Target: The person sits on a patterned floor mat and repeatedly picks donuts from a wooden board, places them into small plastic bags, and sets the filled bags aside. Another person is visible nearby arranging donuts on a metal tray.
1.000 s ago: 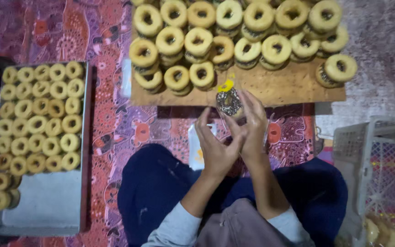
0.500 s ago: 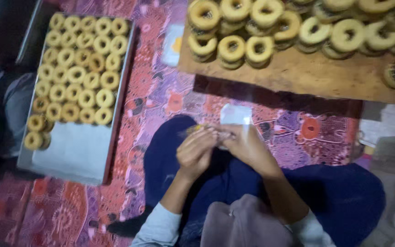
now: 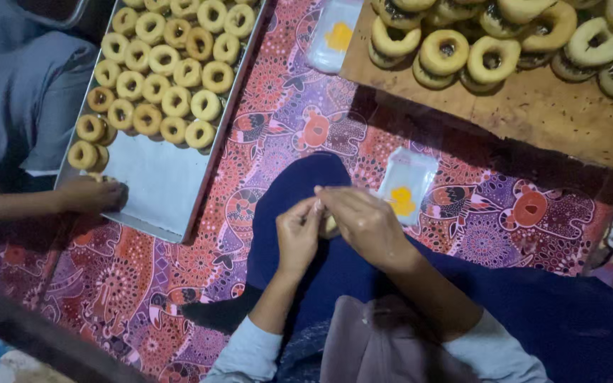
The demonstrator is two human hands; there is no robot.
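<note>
My left hand and my right hand meet over my lap, above my dark blue trousers. Their fingertips pinch a small yellowish item between them, and the fingers hide most of it. A clear plastic packet with a yellow mark lies on the patterned cloth just beyond my right hand. Ring-shaped cookies are stacked on a wooden board at the top right.
A metal tray at the left holds rows of ring cookies. Another person's hand rests at its near corner, by their grey sleeve. A second clear packet lies at the top. Red-purple patterned cloth covers the floor.
My hands have come down from the wooden board to my lap and are now pressed together. The view has swung left, so the tray and the other person's hand are in view.
</note>
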